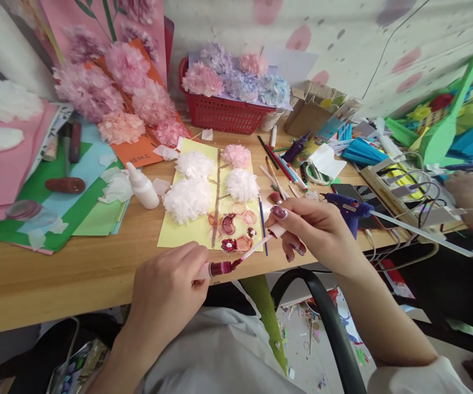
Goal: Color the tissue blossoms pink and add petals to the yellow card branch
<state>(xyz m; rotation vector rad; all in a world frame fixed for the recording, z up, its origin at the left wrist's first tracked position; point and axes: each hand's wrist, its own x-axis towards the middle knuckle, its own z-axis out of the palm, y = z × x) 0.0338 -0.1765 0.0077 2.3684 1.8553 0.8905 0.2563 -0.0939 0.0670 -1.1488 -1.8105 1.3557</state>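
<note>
In the lower middle, my left hand (170, 284) is closed around a small lip gloss tube (220, 268) with dark red colour inside, its mouth turned to the right. My right hand (312, 232) pinches the cap of a lip gloss wand (256, 247). The wand's dark red tip is at the tube's mouth. Just beyond lies a clear palette (244, 242) with red, pink and peach wells, resting on a yellow sheet (170, 238). White paper flowers (187, 200) and a pink paper flower (237, 156) sit around a brown painted stem on that sheet.
A white glue bottle (144, 189) stands left of the sheet. Behind it is a red basket (228, 114) of paper flowers. To the right are brushes, a blue glue gun (349, 210), a power strip (387, 186) with cables, and another person's hand (469, 194).
</note>
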